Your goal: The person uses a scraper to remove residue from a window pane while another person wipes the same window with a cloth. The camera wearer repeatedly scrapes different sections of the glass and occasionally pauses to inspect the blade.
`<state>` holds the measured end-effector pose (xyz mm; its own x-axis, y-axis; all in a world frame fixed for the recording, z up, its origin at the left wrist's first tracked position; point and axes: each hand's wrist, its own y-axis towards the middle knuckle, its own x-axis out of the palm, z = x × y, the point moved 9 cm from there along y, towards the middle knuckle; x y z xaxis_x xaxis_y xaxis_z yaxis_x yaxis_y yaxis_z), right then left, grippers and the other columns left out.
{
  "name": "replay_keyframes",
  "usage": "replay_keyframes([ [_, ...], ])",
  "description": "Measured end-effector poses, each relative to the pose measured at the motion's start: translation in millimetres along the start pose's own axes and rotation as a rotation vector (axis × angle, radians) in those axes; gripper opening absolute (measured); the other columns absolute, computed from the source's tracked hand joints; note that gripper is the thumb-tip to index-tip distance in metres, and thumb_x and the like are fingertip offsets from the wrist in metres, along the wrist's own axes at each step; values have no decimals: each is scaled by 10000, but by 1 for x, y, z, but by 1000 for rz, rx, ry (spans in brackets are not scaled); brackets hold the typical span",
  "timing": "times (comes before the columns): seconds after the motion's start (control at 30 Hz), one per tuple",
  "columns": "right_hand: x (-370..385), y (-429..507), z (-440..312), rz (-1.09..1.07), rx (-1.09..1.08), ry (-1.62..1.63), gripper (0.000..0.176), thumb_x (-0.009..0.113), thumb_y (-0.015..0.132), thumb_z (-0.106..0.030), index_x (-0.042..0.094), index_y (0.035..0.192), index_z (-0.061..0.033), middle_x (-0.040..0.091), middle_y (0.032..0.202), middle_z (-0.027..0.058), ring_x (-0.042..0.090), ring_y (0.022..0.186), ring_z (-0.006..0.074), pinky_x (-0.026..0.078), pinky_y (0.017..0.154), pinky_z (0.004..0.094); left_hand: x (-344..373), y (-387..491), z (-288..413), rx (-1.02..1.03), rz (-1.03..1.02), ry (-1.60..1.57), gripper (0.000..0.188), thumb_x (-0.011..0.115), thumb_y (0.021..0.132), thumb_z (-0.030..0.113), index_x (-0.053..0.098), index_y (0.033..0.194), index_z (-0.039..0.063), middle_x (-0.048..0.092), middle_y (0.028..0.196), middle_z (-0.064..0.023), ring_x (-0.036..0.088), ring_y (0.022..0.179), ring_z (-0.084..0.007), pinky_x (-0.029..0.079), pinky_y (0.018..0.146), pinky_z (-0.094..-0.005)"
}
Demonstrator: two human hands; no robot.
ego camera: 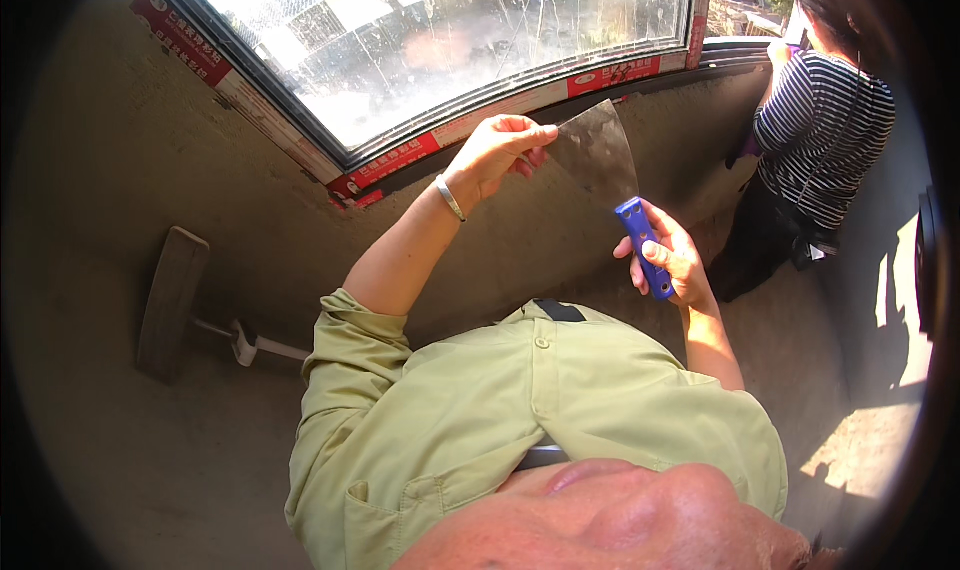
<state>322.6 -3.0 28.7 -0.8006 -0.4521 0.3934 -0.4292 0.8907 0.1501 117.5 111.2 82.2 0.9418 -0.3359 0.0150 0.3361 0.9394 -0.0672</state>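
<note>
A wide-bladed putty knife (602, 157) is held up in front of me, below the window. My right hand (671, 251) is wrapped around its blue handle (646, 251), thumb along the side. With thumb and fingertips, my left hand (510, 150) pinches the far left corner of the metal blade. The blade is dull and smudged. Just beyond my hands stands a window pane (442, 37), streaked and spotted with whitish marks. Red and white protective tape (397, 157), bearing writing, covers the window frame's lower edge.
On the right, another person (825, 134) in a striped top stands at the window. A long-handled tool with a flat, wide head (172, 300) is at the left by the rough plastered wall (247, 232). Sunlight falls on the floor (862, 450) at the lower right.
</note>
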Motion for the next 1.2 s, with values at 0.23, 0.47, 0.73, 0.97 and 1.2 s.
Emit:
replay_keyframes([
  [0.23, -16, -7, 9, 10, 35, 64, 711, 647, 868, -185, 277, 1446, 4, 625, 957, 210, 608, 555, 178, 506, 495, 258, -34, 8, -17, -16, 203, -35, 402, 608, 912, 443, 633, 743, 79, 605, 680, -10, 562, 595, -97, 453, 538, -235],
  [0.47, -22, -5, 19, -37, 85, 108, 713, 642, 866, -178, 273, 1448, 4, 624, 967, 219, 612, 562, 179, 509, 495, 260, 1, 17, -35, -68, 147, 106, 599, 594, 822, 661, 655, 820, 65, 606, 722, -23, 567, 669, -101, 463, 566, -249],
  [0.73, -24, -3, 24, -31, 209, 55, 693, 628, 860, -135, 285, 1446, 4, 631, 951, 186, 623, 605, 162, 515, 524, 252, 15, 18, -35, -8, 106, 131, 284, 749, 827, 341, 672, 778, 72, 595, 671, 29, 512, 561, -67, 409, 492, -221],
  [0.97, -45, 1, 37, 160, 296, -358, 546, 644, 862, -147, 457, 1356, -7, 608, 791, 48, 559, 576, 82, 479, 524, 229, 8, 26, -49, -17, 164, 305, 311, 646, 911, 352, 670, 820, 56, 610, 718, 21, 518, 616, -59, 418, 542, -214],
  [1.2, -60, 7, 32, 313, 141, -319, 509, 642, 855, -115, 486, 1329, -16, 576, 752, 24, 523, 531, 64, 442, 459, 209, -49, 13, -71, -36, 311, 299, 312, 653, 905, 344, 636, 778, 59, 613, 694, 8, 505, 584, -69, 408, 542, -229],
])
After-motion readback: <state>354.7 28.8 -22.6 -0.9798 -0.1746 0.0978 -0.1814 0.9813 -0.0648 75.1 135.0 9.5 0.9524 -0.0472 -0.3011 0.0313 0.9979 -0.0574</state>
